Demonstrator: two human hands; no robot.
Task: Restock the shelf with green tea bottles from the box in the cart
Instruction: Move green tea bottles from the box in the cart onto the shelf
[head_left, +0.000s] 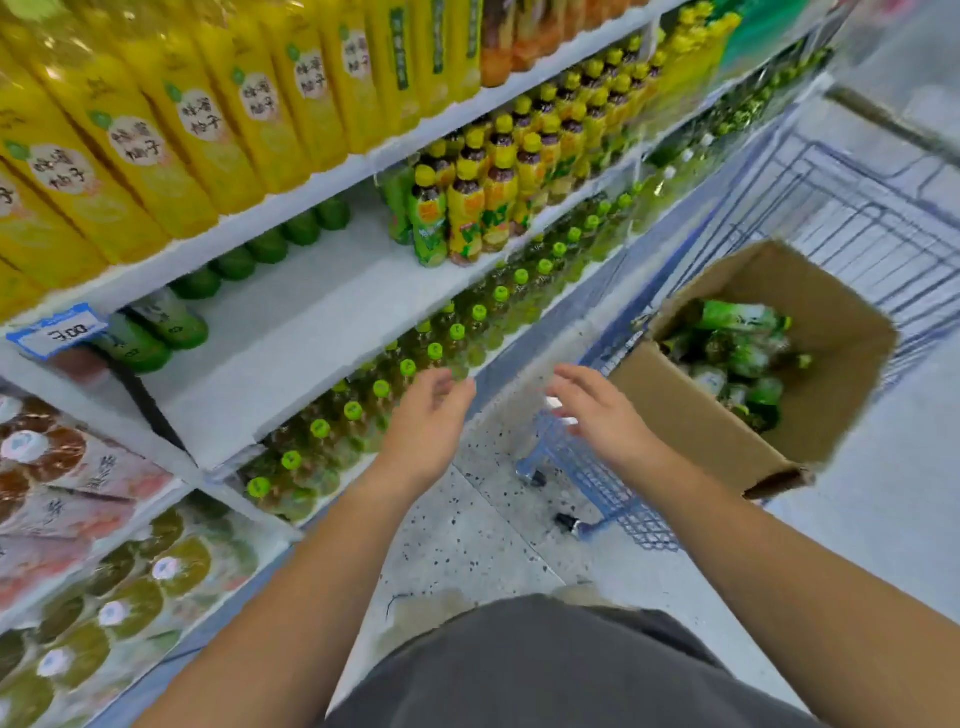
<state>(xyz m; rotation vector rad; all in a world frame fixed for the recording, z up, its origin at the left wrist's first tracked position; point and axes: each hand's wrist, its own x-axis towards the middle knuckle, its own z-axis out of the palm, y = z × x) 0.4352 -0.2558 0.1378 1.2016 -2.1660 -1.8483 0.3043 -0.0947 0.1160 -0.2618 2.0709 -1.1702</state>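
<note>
Both hands are held out empty in front of the body; the left hand hangs with fingers loose and slightly bent, just off the front edge of the shelving, and the right hand is spread and relaxed, close to the near wall of the box, gripping nothing. The green tea bottles lie jumbled on their sides in the bottom of that box, which sits tilted at the near corner of the cart; the shelf to be filled shows a broad bare stretch from its middle to its front edge, with only a line of green bottles along its back edge and a cluster of yellow-capped bottles at its right end. My judgement is that a reach into the box comes next, and that is where trouble lies; the box looks perched rather than seated, so a hand pressing on its rim or dragging a bottle up the wall could tip it off the cart; the bottles are heaped loosely, so lifting one may roll others. At the shelf, an arm passing low could clip the green-capped row crowding the front edge of the tier below; those caps also look alike, so stock could land on the wrong tier.
</note>
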